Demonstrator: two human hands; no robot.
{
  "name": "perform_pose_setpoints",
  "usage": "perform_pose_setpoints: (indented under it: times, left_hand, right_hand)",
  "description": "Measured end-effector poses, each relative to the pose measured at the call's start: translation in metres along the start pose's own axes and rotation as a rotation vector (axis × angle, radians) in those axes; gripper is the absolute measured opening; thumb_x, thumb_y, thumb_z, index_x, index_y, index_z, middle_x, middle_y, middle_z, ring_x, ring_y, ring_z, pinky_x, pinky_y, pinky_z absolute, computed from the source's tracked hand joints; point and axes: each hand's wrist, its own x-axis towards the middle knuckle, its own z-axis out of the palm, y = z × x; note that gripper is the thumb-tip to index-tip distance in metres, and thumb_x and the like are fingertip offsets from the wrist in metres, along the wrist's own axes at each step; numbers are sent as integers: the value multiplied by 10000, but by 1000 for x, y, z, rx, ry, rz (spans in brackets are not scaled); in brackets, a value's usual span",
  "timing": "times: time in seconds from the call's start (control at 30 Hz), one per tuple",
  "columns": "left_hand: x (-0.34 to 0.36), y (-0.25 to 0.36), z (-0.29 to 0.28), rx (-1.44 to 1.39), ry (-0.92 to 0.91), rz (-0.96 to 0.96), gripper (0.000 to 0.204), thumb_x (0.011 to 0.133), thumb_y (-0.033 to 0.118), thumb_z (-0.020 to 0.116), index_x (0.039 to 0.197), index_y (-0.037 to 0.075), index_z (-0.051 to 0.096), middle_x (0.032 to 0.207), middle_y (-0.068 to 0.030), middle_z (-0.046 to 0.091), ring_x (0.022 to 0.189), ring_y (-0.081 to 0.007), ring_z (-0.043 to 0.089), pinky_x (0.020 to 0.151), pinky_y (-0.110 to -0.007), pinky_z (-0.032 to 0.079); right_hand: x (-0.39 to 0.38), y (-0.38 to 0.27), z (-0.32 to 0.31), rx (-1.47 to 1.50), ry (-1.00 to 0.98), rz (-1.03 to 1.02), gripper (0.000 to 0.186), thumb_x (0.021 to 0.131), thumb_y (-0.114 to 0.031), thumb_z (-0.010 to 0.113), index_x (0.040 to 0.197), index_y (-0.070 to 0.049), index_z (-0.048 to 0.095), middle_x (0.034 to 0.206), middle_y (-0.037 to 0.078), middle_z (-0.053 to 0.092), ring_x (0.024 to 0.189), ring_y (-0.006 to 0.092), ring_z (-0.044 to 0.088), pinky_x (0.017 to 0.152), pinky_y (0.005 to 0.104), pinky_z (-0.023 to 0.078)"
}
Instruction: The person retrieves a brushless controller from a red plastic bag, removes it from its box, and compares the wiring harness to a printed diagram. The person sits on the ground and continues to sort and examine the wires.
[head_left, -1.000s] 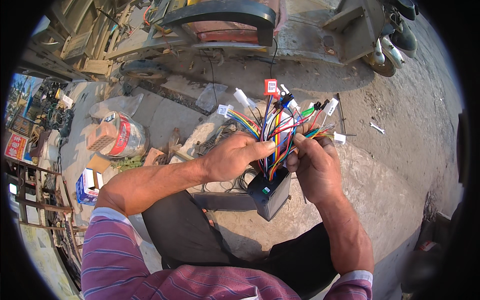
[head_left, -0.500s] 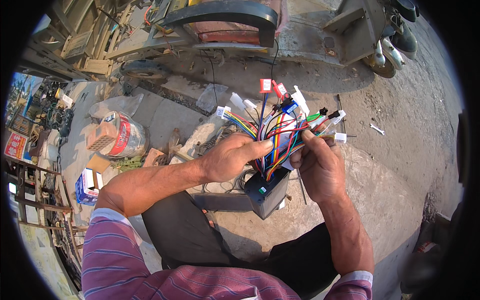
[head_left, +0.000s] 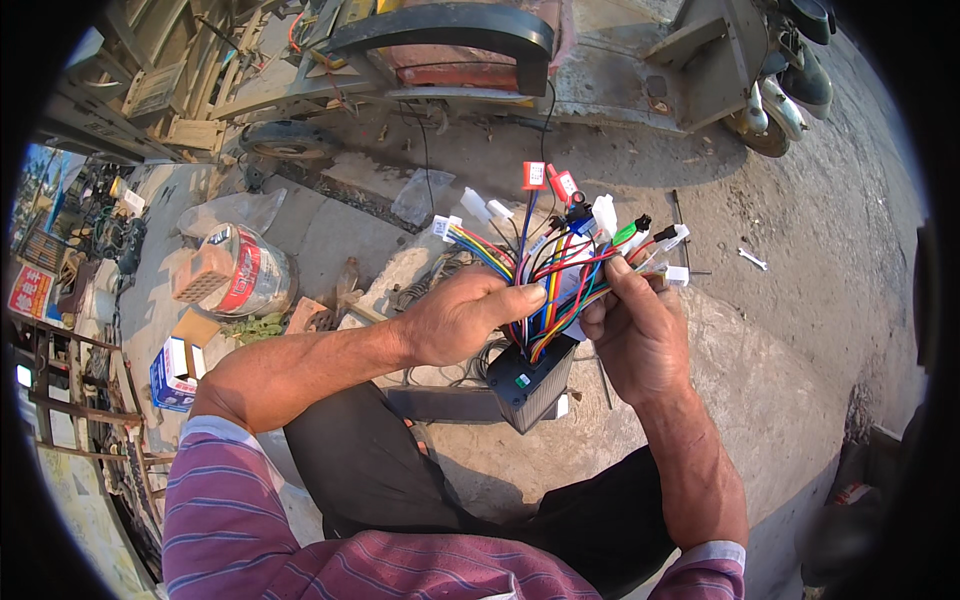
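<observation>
A black finned controller box (head_left: 530, 385) hangs between my hands, with a thick bundle of coloured wires (head_left: 549, 318) fanning up out of its top. My left hand (head_left: 468, 315) is closed around the left side of the bundle, thumb laid across the wires. On the right side, my right hand (head_left: 643, 320) pinches several wires between thumb and fingers. Plug connectors tip the wires: a red-tagged one (head_left: 535, 176) at the top, a white one (head_left: 603, 214), a green one (head_left: 626, 234) and a white multi-pin plug (head_left: 446, 228) at the left. The fingertips under the bundle are partly hidden.
An open-end wrench (head_left: 752, 260) and a thin metal rod (head_left: 679, 215) lie on the ground to the right. At left stand a bucket (head_left: 270, 270) with a brick (head_left: 203, 275) and a blue-and-white carton (head_left: 178, 375). A vehicle frame (head_left: 600, 85) spans the far side.
The controller box has tilted and risen slightly. The connectors at the upper right have shifted a little, the white one turning; both hands keep their hold.
</observation>
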Motion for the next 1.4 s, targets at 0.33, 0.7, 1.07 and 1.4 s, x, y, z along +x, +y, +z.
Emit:
perform_pose_setpoints:
  times: [0.33,0.7,1.07,1.4]
  left_hand:
    - [-1,6,0,-13,111,72,493,1116,353,430,1111,-62,697,1047,-36,696,1004,-92,568,935,-308,465]
    - [0,4,-3,-3,195,152,490,1132,351,425,1148,-57,696,1028,-31,701,935,-74,576,868,-292,483]
    - [3,-10,1,191,251,137,538,1093,393,491,895,-71,676,719,-71,625,723,-138,556,697,-356,484]
    - [2,1,7,282,296,164,480,1090,339,513,896,-67,680,720,-163,643,689,-238,598,696,-412,495]
  right_hand:
    - [2,0,-3,87,122,68,387,1094,-396,518,1180,-28,600,994,84,707,739,148,647,662,303,511]
    - [-9,-1,11,-403,-31,1,382,998,-270,727,1200,37,626,1012,72,720,819,106,662,691,235,520]
    - [-17,14,29,-1141,-14,-353,460,799,-152,880,1144,21,629,801,65,684,667,127,607,620,300,517]
    - [-13,25,24,-1238,3,-470,515,765,-139,887,1201,8,656,929,95,705,815,204,657,744,362,536]
